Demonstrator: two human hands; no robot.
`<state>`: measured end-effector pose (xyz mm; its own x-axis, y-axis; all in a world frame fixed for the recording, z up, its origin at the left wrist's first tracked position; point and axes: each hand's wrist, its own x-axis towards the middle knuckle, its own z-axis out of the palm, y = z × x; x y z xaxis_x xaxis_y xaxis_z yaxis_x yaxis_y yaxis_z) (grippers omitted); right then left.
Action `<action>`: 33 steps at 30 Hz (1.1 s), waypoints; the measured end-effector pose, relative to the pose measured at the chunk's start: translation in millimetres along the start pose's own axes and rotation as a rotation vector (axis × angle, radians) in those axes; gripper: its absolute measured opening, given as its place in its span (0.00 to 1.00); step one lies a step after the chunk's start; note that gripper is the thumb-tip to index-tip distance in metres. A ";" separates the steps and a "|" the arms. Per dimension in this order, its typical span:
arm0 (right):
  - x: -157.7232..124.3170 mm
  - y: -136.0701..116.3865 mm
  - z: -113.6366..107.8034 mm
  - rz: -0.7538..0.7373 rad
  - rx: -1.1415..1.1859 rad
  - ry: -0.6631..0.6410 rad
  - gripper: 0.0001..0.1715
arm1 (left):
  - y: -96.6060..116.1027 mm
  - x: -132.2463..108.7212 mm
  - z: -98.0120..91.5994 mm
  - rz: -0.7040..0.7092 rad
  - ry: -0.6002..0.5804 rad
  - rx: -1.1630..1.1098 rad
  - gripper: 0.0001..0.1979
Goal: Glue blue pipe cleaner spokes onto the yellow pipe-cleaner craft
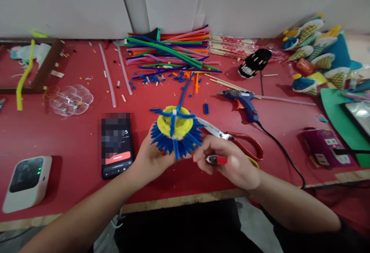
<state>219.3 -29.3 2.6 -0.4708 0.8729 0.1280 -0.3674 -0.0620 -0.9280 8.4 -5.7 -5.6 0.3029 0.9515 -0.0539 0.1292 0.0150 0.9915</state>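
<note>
My left hand (156, 154) is closed around the underside of a blue-and-yellow pipe-cleaner craft (187, 124). It has a yellow ring-shaped cup, a fringe of blue spikes and a long blue stem that points away from me. Against its right side are the fingertips of my right hand (228, 158). That hand is closed on a small hand tool (219, 160) with a dark metal head and a red grip; most of it is hidden by the fingers. Just behind, large scissors (245, 142) with red handles lie on the table, blades partly covered by the craft.
Pipe cleaners (170, 49) in several colours are piled at the back, with blue and orange snippets in front. A blue glue gun (243, 103) lies right, its cord trailing forward. A phone (117, 149) and white device (27, 183) are left, a purple box (328, 147) right.
</note>
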 end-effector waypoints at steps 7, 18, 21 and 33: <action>15.9 -5.4 -7.0 0.034 0.061 0.346 0.27 | -13.3 -0.8 1.6 0.054 -0.061 -0.161 0.33; 11.7 -0.9 -8.1 0.139 0.182 0.360 0.23 | -30.8 2.8 -1.3 0.195 -0.116 -0.077 0.25; 10.8 0.6 -7.6 0.141 0.178 0.351 0.19 | -28.7 2.3 -0.5 0.190 -0.116 -0.077 0.25; 8.4 5.4 -3.9 0.139 0.147 0.378 0.13 | -35.7 3.1 -1.7 0.218 -0.100 -0.034 0.23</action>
<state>216.5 -20.5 -2.7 -0.2068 0.9656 -0.1578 -0.4444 -0.2364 -0.8641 3.2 -2.7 -41.0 0.4122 0.8983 0.1524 0.0190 -0.1757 0.9843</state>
